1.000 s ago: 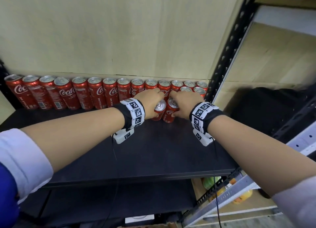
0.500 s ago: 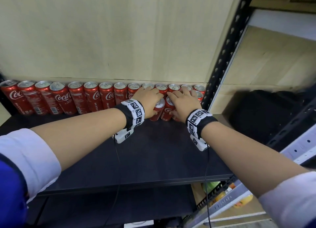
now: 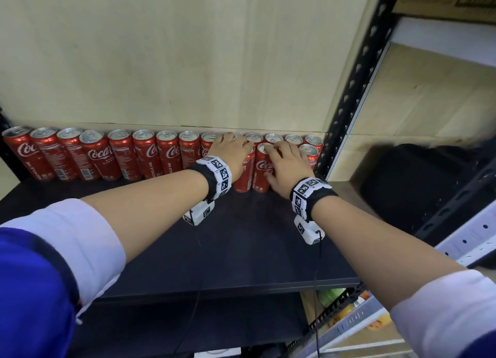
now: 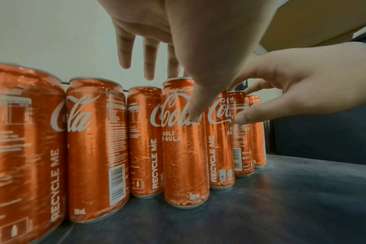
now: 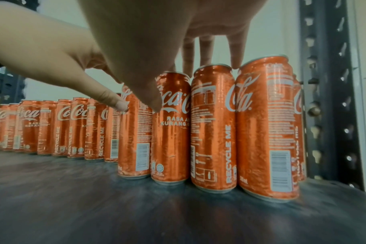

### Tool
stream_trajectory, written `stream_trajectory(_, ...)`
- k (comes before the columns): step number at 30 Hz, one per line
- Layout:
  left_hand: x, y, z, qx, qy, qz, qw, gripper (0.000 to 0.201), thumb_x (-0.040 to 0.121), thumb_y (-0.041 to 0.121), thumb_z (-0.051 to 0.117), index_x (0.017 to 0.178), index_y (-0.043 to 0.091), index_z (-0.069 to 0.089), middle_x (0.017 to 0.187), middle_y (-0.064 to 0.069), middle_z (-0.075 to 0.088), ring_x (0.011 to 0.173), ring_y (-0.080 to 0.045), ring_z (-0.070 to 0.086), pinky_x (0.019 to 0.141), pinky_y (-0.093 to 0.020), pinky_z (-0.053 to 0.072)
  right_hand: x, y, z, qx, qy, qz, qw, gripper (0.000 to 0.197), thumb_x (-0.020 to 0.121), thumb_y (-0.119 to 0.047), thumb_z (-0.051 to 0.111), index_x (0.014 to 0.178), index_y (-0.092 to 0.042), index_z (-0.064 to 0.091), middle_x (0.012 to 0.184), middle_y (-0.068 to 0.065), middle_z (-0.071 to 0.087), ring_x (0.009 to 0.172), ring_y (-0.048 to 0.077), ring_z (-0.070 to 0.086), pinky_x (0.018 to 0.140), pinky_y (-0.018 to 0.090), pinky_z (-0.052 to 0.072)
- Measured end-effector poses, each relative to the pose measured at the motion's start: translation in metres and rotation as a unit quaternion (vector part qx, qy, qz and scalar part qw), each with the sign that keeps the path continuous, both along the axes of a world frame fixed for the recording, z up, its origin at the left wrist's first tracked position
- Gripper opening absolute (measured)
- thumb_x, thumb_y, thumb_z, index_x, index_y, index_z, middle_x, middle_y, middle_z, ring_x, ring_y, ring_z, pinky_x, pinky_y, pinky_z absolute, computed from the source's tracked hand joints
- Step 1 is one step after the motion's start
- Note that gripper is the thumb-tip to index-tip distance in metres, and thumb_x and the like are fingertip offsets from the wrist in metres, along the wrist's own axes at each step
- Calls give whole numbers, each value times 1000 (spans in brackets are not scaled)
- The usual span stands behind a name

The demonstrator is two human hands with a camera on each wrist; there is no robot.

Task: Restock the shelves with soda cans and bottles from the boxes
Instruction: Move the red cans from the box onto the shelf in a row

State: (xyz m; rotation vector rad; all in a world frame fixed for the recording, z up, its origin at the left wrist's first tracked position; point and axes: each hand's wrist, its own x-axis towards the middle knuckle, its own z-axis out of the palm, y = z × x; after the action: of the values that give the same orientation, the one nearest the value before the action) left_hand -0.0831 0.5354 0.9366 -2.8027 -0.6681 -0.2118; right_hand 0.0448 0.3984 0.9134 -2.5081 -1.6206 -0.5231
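Left hand point(image 3: 230, 156): wide and relaxed, no clamp. Straight fingers point(image 4: 149, 54) hang down over the rim of the left front can point(image 3: 244, 176), thumb pad point(image 4: 195, 113) pressed on its Coca-Cola logo.

Right hand point(image 3: 287, 167): also wide. Fingertips point(image 5: 236, 54) spread over the rims of front-row cans, thumb point(image 5: 150, 97) against the face of the second front can point(image 3: 261, 172). Nothing lifted by either hand.

Both cans upright, side by side and touching, between the two thumbs, bases on the black shelf board point(image 3: 255, 250) under the wrists.

Two more front-row Coca-Cola cans to the right of those: third can point(image 5: 213, 128) directly under the right fingertips, end can point(image 3: 308, 153) just past the right little finger, close to the perforated black upright point(image 3: 349, 94).

Back row of Coca-Cola cans point(image 3: 120, 161) just beyond the fingertips, upright and packed edge to edge against the pale back panel point(image 3: 161, 49), running far out to the left of the left hand and on behind both hands to the upright.

Marker-printed wristbands point(image 3: 221, 173) with white camera blocks on both wrists, cables trailing down off the shelf front. White cuffs point(image 3: 88, 239) rolled up on both forearms.

Below the right forearm, beyond the shelf edge: blurred green and orange items, not identifiable.
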Motion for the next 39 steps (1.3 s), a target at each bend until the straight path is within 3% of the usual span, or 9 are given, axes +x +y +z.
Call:
stream_trajectory(3,0,-3,2,-19,-11,-2,1000,68,87,33,67,149,23,39,147,-1,43,137,-30,36,115,-48,28,3,-10,3,37,29,26,999,70,89,-44,57,152,-23,36,145,7,45,134,32,40,116,53,29)
stream_trajectory(7,-20,-9,4,-49,-51,-1,997,76,86,46,65,153,25,34,153,-3,39,141,-30,35,114,-49,31,5,-34,5,81,72,38,993,71,86,-50,50,150,-24,37,148,5,46,136,30,41,116,50,31)
stream_trajectory(11,-57,-23,5,-105,-70,52,991,86,86,59,60,157,27,23,154,-5,39,140,-31,37,112,-49,35,-2,-68,0,106,103,36,988,72,88,-55,47,151,-21,39,153,6,43,140,28,40,117,47,32)
stream_trajectory(18,-128,-69,-15,-166,-81,87,979,87,88,65,55,159,26,23,152,-3,41,138,-29,41,109,-48,41,-40,-134,-22,79,184,33,979,68,95,-50,56,153,-19,38,159,5,35,147,25,29,122,42,25)
stream_trajectory(25,-180,-135,-70,-211,-108,110,965,81,91,56,60,157,20,29,155,-8,41,141,-30,39,115,-48,36,-69,-181,-71,-17,221,65,973,74,96,-53,50,159,-25,24,167,-1,18,153,25,16,124,49,18)
stream_trajectory(31,-216,-197,-126,-268,-87,148,948,83,92,49,63,160,23,23,165,-9,24,153,-32,17,123,-52,19,-99,-221,-114,-62,235,91,966,78,96,-50,53,160,-23,18,169,2,6,155,29,8,125,50,12)
stream_trajectory(35,-246,-237,-164,-257,-24,136,956,86,92,52,59,161,28,15,169,-6,6,155,-30,8,124,-51,12,-124,-251,-139,-80,240,100,962,77,96,-50,49,160,-22,18,169,0,-1,156,25,-8,125,50,13)
stream_trajectory(39,-282,-246,-211,-317,77,145,934,84,93,52,56,161,32,11,169,-4,6,155,-28,6,124,-48,9,-152,-272,-169,-114,313,66,941,76,98,-48,50,161,-24,15,169,1,10,155,26,6,125,45,19)
